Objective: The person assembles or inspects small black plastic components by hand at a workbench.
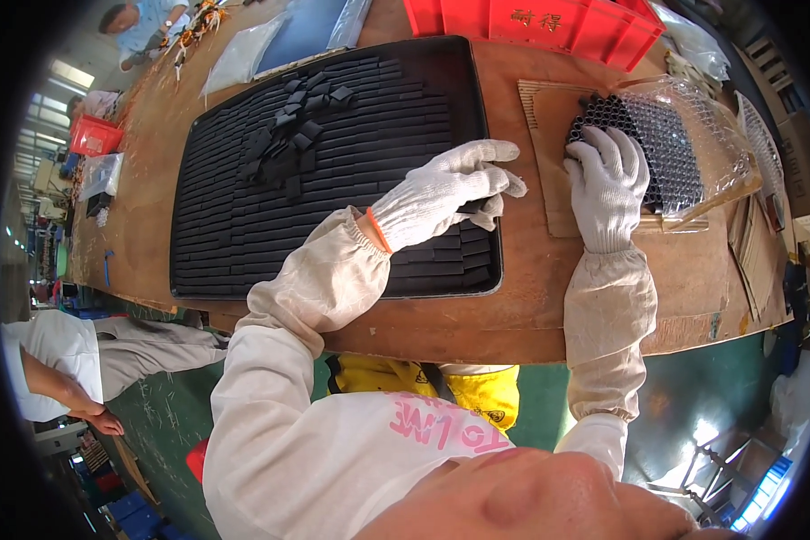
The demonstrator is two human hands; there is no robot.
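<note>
Both my hands wear white knitted gloves. My left hand (450, 191) is over the right edge of a black tray (470, 90), fingers curled with the index finger stretched out to the right. Something dark shows between its fingers; I cannot make out what. In the tray lie rows of flat black rectangular blocks (369, 117), with a loose heap of similar blocks (288, 135) on top. My right hand (607, 184) rests its bent, slightly parted fingers on the near left edge of a close-packed array of small black round pieces (661, 153). Its thumb is partly hidden.
Cardboard (549, 180) lies under the round pieces, with clear plastic wrap (720, 148) on their right. A red crate (531, 31) stands at the back of the wooden table (504, 310). Plastic bags (252, 49) lie far left. People are at the left side.
</note>
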